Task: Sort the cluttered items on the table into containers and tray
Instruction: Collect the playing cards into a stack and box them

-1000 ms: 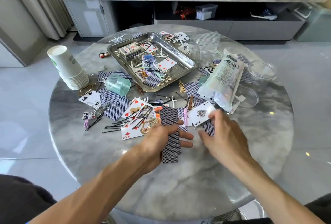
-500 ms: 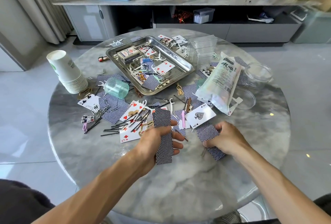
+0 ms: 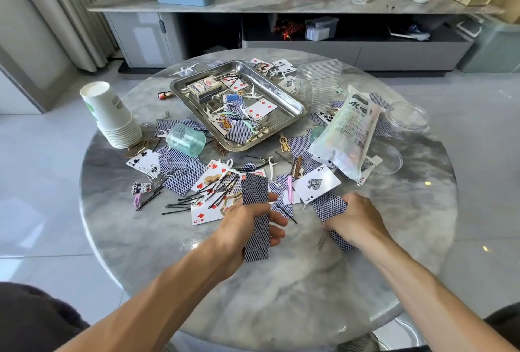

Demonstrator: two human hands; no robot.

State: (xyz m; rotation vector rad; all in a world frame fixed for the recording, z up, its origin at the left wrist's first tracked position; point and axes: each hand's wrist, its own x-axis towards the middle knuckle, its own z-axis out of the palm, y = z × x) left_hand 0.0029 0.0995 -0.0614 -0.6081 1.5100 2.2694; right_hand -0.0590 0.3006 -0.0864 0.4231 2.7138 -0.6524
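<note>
Left hand (image 3: 247, 227) has its fingers wrapped around a stack of blue diamond-backed playing cards (image 3: 255, 216), held lengthwise at centre frame. Right hand (image 3: 356, 218) is curled down on a few more face-down blue-backed cards (image 3: 329, 208) lying on the round grey marble table (image 3: 281, 289), pinching at them I think. Just above sits a face-up ace of spades card (image 3: 316, 184). Black bobby pins (image 3: 197, 196) are scattered left of centre. The shiny steel tray (image 3: 292, 104) is upper middle, already holding cards and floss picks, with a stack of white paper cups (image 3: 112, 115) at far left.
</note>
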